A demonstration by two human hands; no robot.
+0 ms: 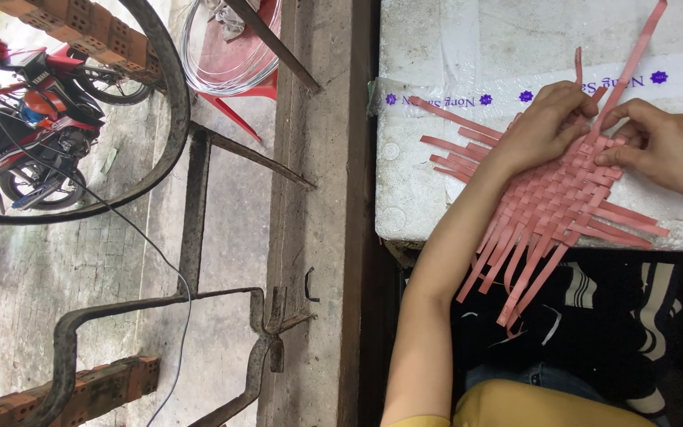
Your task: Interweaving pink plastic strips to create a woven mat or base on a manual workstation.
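Pink mat (pixel 555 202) lies flat on white box (pixel 436 47), under both hands. Left hand (pixel 543 126) pinches strips at top edge; right hand (pixel 662 146) presses weave, fingers curled. Long strip (pixel 634 55) runs up-right between them.

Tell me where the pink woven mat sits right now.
In the head view, right side, the pink woven mat lies on the white foam box, under the left hand and right hand.
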